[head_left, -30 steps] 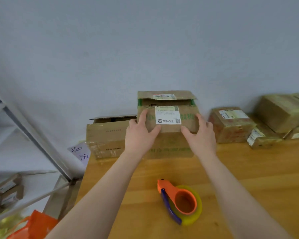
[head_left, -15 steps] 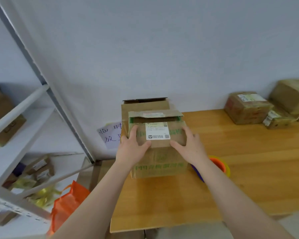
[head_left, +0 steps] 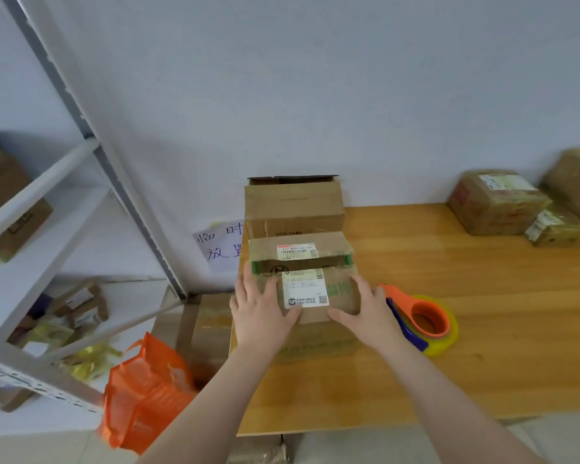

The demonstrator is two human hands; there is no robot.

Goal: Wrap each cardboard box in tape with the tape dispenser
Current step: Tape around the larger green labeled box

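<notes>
Box (head_left: 340, 293) at table (head_left: 449, 370) left edge | hands flat on flap: left hand (head_left: 262, 313), right hand (head_left: 369, 316) | tape dispenser (head_left: 429, 321) just right

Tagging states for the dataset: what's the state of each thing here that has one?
labelled box: on the table, front flap pressed down, rear flap raised
left hand: flat on the box's left, fingers straight
right hand: flat on the box's right, fingers straight
tape dispenser: lying on the table right of the box, untouched
large box behind: top flap open
far-right boxes: closed, taped
</notes>
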